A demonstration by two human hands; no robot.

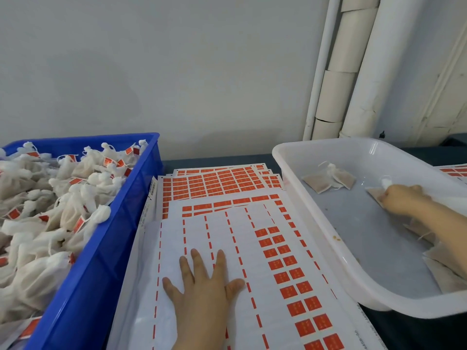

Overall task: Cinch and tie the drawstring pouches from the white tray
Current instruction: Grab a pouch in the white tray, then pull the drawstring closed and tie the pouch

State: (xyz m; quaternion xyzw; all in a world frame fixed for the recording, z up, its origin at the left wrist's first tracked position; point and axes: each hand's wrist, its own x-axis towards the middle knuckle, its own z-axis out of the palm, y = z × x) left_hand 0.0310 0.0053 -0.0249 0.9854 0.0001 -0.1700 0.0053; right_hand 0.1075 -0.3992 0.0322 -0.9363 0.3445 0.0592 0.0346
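Pick-up step: R hand (401, 198), mid-right of frame inside the white tray (300, 188), curls round an untied pouch (375, 195), while L hand (204, 281) lies flat & empty on the label sheets (252, 218) at bottom centre; next probably needs both hands on the strings; label print unreadable.

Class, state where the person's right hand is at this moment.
In the head view the right hand is on the right, inside the white plastic tray, gripping a beige drawstring pouch beside two loose pouches.
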